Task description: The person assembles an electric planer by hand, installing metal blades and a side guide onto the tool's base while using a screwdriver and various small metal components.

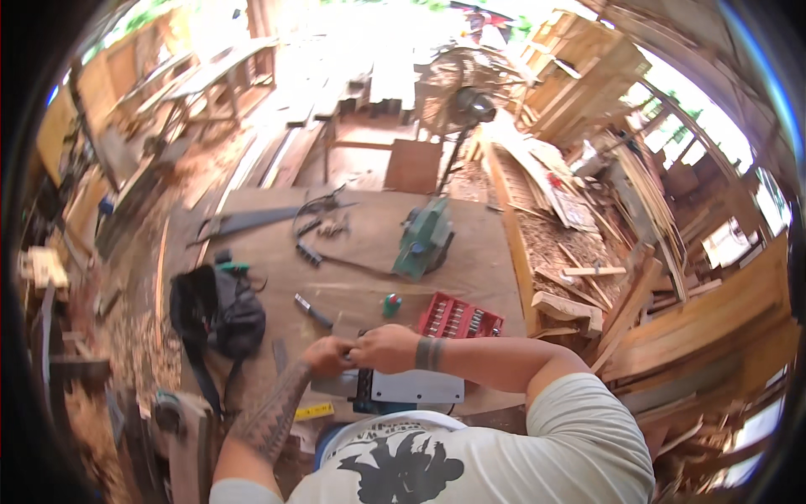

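Note:
My left hand (328, 356) and my right hand (385, 349) meet over the near part of the table, both with fingers closed. Whatever they pinch between them is too small and covered to make out. Just below my right hand lies a grey metal plate (417, 387) with a black part (363, 386) along its left side. Beyond my hands are a dark rod-like tool (313, 311), a small green and red object (391, 304) and a red case of bits (460, 317).
A green power planer (424, 239), its cord and a handsaw (252, 223) lie farther back on the table (361, 227). A black bag (220, 311) is at the left and a yellow strip (314, 412) near my left forearm. A fan (470, 105) stands beyond; lumber (546, 181) flanks the right.

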